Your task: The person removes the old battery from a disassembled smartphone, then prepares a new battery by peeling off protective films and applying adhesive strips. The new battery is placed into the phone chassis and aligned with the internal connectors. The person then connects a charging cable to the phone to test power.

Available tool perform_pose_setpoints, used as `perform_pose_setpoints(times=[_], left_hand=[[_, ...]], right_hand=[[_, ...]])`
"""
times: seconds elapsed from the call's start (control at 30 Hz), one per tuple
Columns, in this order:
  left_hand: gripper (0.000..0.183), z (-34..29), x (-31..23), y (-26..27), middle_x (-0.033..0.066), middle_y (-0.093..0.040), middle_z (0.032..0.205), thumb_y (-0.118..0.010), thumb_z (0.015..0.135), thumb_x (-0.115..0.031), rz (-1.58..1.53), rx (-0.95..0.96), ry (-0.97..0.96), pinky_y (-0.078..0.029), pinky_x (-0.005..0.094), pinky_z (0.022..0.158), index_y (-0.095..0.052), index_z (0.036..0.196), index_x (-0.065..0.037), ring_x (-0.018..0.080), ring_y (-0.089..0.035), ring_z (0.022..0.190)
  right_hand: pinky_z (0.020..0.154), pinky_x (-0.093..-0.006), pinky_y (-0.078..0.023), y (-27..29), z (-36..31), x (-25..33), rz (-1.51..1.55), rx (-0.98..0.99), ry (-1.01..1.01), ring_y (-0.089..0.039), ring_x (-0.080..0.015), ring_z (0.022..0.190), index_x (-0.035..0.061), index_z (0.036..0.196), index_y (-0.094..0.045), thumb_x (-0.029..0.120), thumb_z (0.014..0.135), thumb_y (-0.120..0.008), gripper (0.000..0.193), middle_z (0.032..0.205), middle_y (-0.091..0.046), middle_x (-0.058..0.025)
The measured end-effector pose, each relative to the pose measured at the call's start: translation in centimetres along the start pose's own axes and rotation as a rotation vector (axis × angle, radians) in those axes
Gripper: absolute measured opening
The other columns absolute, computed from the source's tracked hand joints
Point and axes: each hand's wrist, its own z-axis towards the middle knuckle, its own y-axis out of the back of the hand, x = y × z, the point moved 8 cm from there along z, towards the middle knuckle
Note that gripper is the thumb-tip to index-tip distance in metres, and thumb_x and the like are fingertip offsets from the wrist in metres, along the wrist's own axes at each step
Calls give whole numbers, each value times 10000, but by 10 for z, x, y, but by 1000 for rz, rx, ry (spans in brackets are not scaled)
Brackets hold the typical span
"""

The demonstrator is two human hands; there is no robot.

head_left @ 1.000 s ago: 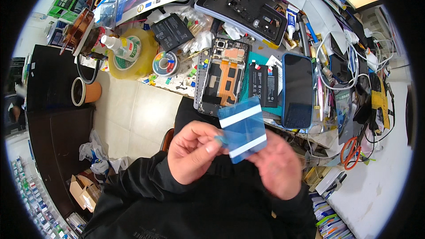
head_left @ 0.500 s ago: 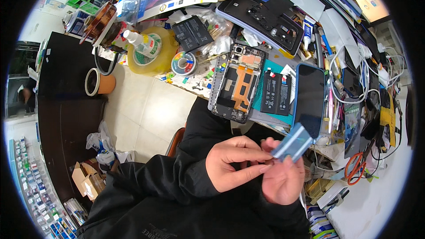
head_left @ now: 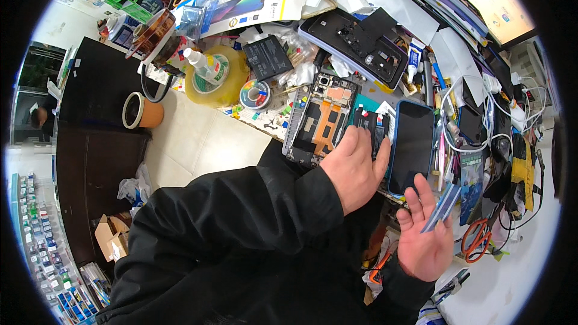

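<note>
A black phone battery point(head_left: 372, 123) lies on the green mat, right of an opened phone point(head_left: 322, 117) with orange flex cables. My left hand point(head_left: 352, 171) reaches over the battery's near part, thumb and fingers at its two sides and closed on it; part of the battery is hidden under them. Lower right, my right hand point(head_left: 426, 244) is raised off the table, palm up with some fingers stretched. It pinches a small blue sheet with pale stripes point(head_left: 441, 207) at the thumb. Between the hands' reach lies a dark phone with a blue edge point(head_left: 412, 147).
A second black battery point(head_left: 268, 57), a solder-wire spool point(head_left: 255, 94) and a yellow bottle with a white pump point(head_left: 217, 78) stand left. A phone back cover point(head_left: 355, 45) lies behind. White cables point(head_left: 497, 114), tools and orange-handled scissors point(head_left: 476, 240) crowd the right.
My hands have parted. The left has left the blue striped sheet and moved up to the battery. The right, keeping the sheet, has moved right and slightly down; the view has shifted a little.
</note>
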Motion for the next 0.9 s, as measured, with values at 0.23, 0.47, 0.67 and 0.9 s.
perform_pose_setpoints(times=[0.23,0.47,0.67,0.9], left_hand=[[428,2,-12,-8,223,-693,961,-573,836,-155,105,85,-166,-401,428,1050,-635,1179,94,319,-663,952],[366,4,5,20,177,-689,1009,-596,772,-157,26,-120,-150,-480,423,1000,-673,1059,57,277,-668,940],[342,-2,21,58,128,-714,1111,-669,712,-92,-218,-239,-145,-518,428,958,-723,1046,-35,262,-689,1076],[366,-22,41,73,138,-728,1104,-728,756,80,-746,-223,38,-541,406,945,-710,1111,-9,284,-710,1051]], right_hand=[[946,-493,-565,11,-6,0,0,5,-1,-587,-424,1258,-59,1401,-507,143,893,-652,566,1437,-467,-369],[993,-534,-539,12,-5,1,-8,-22,-30,-551,-459,1290,-95,1398,-478,56,886,-585,544,1431,-473,-367],[1136,-589,-389,-2,2,-15,77,30,-183,-410,-487,1402,-74,1462,-389,53,924,-518,567,1520,-362,-361],[1032,-605,-493,-2,-13,11,-5,41,-42,-604,-439,1210,-91,1346,-508,-5,900,-525,454,1317,-586,-289]])
